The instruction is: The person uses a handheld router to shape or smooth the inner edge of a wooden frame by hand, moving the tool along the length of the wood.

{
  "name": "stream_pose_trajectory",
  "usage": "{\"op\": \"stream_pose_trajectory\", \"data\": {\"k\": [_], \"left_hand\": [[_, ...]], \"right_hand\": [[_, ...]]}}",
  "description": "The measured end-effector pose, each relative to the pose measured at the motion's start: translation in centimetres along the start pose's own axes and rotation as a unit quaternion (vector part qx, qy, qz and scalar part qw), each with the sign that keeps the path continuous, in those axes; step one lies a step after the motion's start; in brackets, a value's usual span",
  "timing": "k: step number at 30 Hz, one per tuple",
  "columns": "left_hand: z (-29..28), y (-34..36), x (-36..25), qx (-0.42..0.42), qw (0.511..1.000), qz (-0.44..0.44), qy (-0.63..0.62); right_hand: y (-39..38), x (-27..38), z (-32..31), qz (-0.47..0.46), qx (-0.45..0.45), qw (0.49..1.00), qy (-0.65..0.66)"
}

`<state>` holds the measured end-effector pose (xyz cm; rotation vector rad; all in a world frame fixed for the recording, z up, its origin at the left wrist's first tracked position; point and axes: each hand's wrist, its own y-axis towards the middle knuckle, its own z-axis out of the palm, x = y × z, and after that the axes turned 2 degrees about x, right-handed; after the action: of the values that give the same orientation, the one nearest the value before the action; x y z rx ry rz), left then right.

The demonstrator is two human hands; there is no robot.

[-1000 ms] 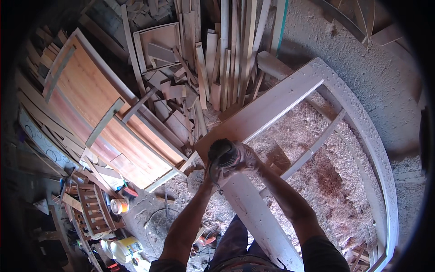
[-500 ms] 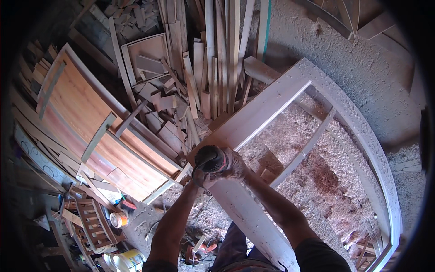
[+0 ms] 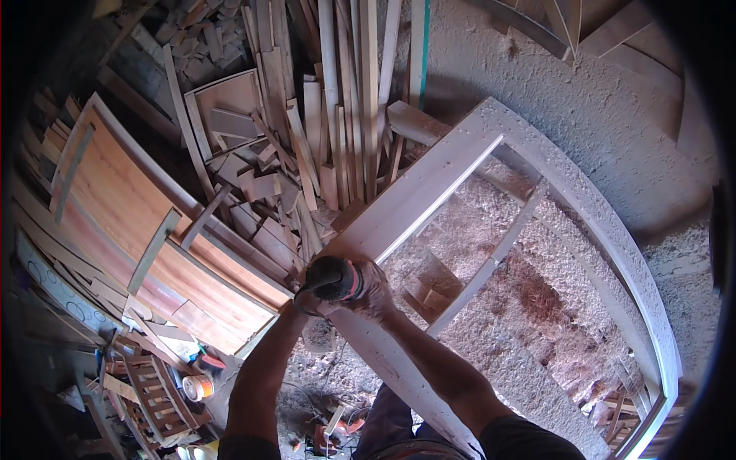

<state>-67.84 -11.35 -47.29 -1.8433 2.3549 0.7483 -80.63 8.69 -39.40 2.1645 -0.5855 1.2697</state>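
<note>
With both hands I hold a dark power tool (image 3: pixel 331 277), its round top facing up and a red band on its side. It stands at the near left corner of a large pale wooden frame (image 3: pixel 433 180), which has one curved side and a thin curved inner bar. My right hand (image 3: pixel 373 294) wraps around the right side of the tool. My left hand (image 3: pixel 328 308) is closed low on its near left side, mostly hidden by the tool and a dark loop that looks like its cord. The tool's underside cannot be seen.
Wood shavings (image 3: pixel 529 299) cover the ground under the frame. A reddish curved wooden panel (image 3: pixel 146 192) lies at the left. Upright planks (image 3: pixel 345 107) and offcuts (image 3: pixel 261 184) crowd the back. A slatted wooden piece (image 3: pixel 165 395) and a small tub (image 3: pixel 198 387) are near left.
The whole view has shifted and turned slightly, so frame and planks appear further left. The tool and both hands have stayed at the same corner, perhaps slightly nearer to me.
</note>
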Motion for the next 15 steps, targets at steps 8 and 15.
{"op": "stream_pose_trajectory", "data": {"k": [8, 15], "left_hand": [[-1.7, 3.0, 1.1, 0.016, 0.969, -0.032, -0.244], [-0.7, 11.0, -1.2, -0.032, 0.626, -0.188, -0.756]], "right_hand": [[-0.3, -0.7, 0.9, 0.011, -0.063, 0.996, -0.064], [2.1, -2.5, -3.6, 0.048, -0.094, 0.991, 0.079]]}}
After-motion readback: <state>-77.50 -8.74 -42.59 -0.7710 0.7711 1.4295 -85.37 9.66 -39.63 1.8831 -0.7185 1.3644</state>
